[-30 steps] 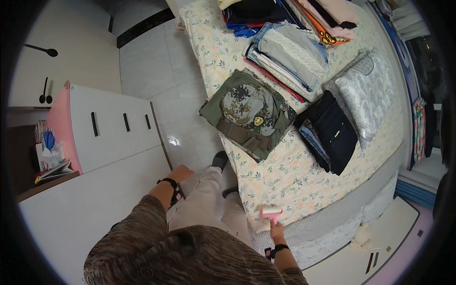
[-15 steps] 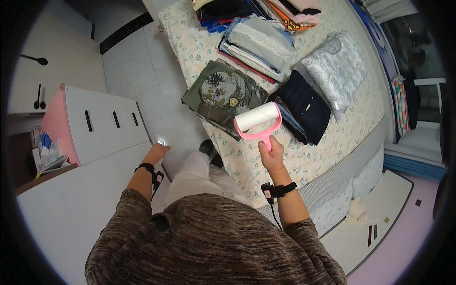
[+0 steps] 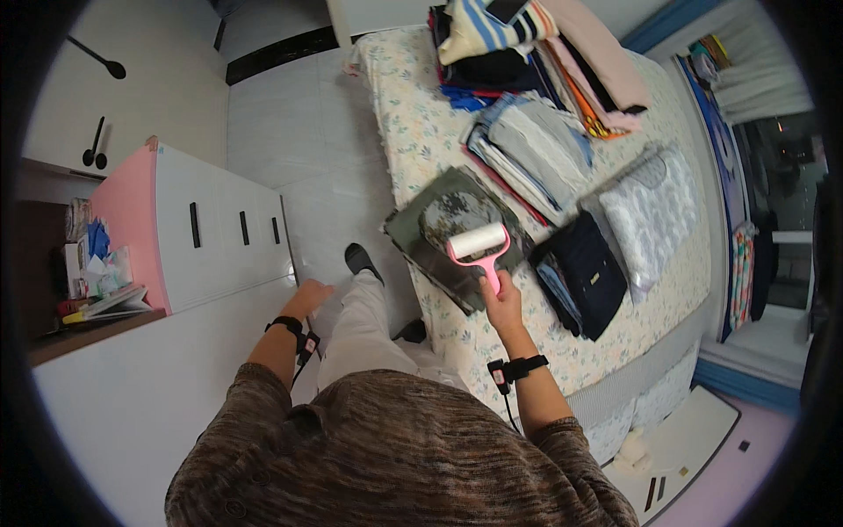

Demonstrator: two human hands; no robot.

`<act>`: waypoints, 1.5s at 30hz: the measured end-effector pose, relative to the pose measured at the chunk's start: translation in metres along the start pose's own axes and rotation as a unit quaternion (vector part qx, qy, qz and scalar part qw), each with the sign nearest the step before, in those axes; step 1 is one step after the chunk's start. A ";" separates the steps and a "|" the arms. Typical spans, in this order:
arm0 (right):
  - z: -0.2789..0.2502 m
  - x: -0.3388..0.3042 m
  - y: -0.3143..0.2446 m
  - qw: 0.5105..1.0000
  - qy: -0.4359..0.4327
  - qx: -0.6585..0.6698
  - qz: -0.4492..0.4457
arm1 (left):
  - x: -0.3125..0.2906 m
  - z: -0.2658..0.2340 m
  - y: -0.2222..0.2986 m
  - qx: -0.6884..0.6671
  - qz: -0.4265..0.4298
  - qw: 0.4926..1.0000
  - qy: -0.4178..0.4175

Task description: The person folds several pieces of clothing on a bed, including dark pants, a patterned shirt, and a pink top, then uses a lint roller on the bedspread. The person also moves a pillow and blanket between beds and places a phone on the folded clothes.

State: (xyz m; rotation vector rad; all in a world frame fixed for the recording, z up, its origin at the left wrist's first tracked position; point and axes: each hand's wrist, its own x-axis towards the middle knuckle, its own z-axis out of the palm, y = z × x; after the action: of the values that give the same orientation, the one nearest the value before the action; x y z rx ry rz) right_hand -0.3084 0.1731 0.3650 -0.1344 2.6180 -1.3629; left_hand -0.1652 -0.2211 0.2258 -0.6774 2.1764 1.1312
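Observation:
My right hand [image 3: 503, 306] is closed round the pink handle of a lint roller [image 3: 479, 241], whose white cylinder points away from me. The roller is held above the near edge of a folded stack of camouflage and olive-green clothes [image 3: 420, 211]. Right of that stack lie folded dark navy trousers [image 3: 600, 285] with blue denim beside them. My left hand [image 3: 307, 299] hangs at my side near the white drawer cabinet, holding nothing, its fingers loosely stretched out. Each wrist wears a black strap with a small device and cable.
The bed [image 3: 457, 338] has a flowered cover. Farther back lie a pile of grey and light-blue clothes [image 3: 540, 145] and more folded clothes [image 3: 492, 66]. A grey-white patterned folded bundle [image 3: 654, 220] lies on the right. A white drawer cabinet [image 3: 219, 198] stands left, beyond a tiled floor strip [image 3: 329, 167].
My body has stepped forward along the bed, one slippered foot now ahead. The clothes sit farther right and lower in view. My right hand still carries the lint roller.

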 end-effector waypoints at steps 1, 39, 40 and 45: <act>0.014 0.012 0.004 0.999 0.000 -0.007 0.052 | 0.008 -0.011 0.002 0.003 -0.015 1.000 -0.016; 0.373 0.600 -0.102 0.954 -0.241 -0.171 -0.053 | 0.268 -0.327 0.124 -0.126 -0.185 0.975 0.009; 0.354 0.592 -0.100 0.955 -0.242 -0.165 -0.050 | 0.269 -0.326 0.127 -0.123 -0.187 0.975 0.011; 0.310 0.585 -0.059 0.965 -0.178 -0.184 0.047 | 0.271 -0.309 0.136 -0.086 -0.216 0.972 -0.048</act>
State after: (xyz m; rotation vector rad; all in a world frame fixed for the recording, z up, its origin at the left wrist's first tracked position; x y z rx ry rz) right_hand -0.8176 -0.2057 0.1672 -0.2738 2.4959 -0.7270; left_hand -0.5265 -0.4575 0.2551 -1.0860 1.7466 1.0946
